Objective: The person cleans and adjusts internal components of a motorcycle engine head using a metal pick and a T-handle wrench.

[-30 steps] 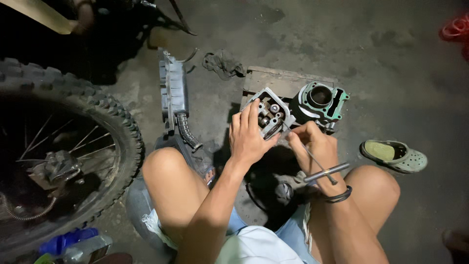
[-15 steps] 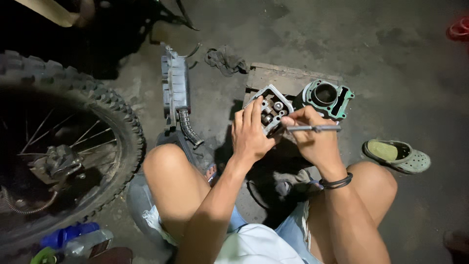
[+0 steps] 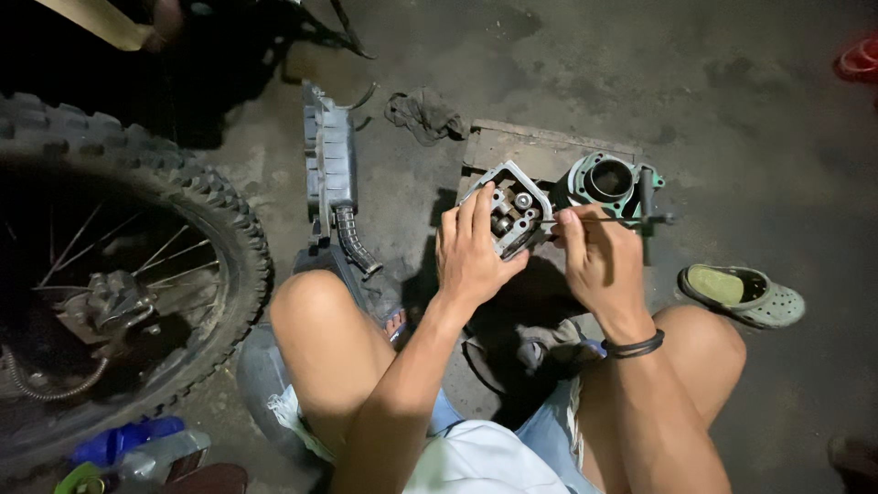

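My left hand (image 3: 473, 252) grips a small metal cylinder head (image 3: 513, 212) from the near side and steadies it on a flat wooden board (image 3: 521, 146). My right hand (image 3: 599, 261) pinches a thin T-handle wrench (image 3: 631, 218), held level with its tip against the head. Right behind that hand stands a greenish engine cylinder (image 3: 605, 181) with a round bore. I squat with both bare knees up; a black band sits on my right wrist.
A knobby motorcycle wheel (image 3: 119, 274) fills the left side. A grey plastic air box with a ribbed hose (image 3: 334, 178) lies on the concrete, a dark rag (image 3: 423, 114) beyond it. A green clog (image 3: 743, 295) lies at right, crumpled cloth (image 3: 540, 343) between my legs.
My right hand has lifted the T-handle wrench from near my knee up to the cylinder head and turned it level. The left hand has kept its grip on the head.
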